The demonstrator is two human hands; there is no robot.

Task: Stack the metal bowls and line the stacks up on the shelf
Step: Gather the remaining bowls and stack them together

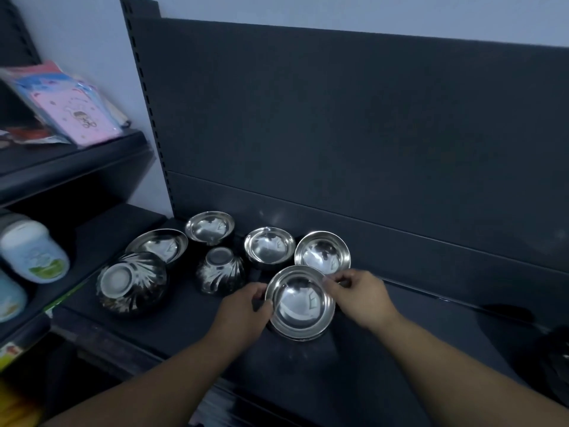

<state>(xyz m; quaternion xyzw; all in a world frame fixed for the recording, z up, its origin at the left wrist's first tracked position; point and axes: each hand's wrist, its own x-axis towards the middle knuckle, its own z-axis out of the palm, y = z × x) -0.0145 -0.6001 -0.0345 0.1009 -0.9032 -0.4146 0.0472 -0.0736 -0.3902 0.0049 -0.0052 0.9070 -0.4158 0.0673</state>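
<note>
Several shiny metal bowls sit on a dark shelf (400,349). Both my hands grip the nearest bowl (300,303), upright near the shelf's front: my left hand (243,312) on its left rim, my right hand (360,295) on its upper right rim. Just behind it stands an upright bowl (322,252), and left of that another upright bowl (269,246). Farther back is a tilted bowl (210,226). An upside-down bowl (220,274) rests at centre. At the left, a large upside-down bowl (131,282) lies against a tilted bowl (158,243).
The shelf's dark back panel (338,134) rises right behind the bowls. To the left, a neighbouring shelf unit holds pale plastic containers (32,252) and, one level up, pink and blue packaged goods (77,112). A dark object (554,365) sits at the shelf's right end.
</note>
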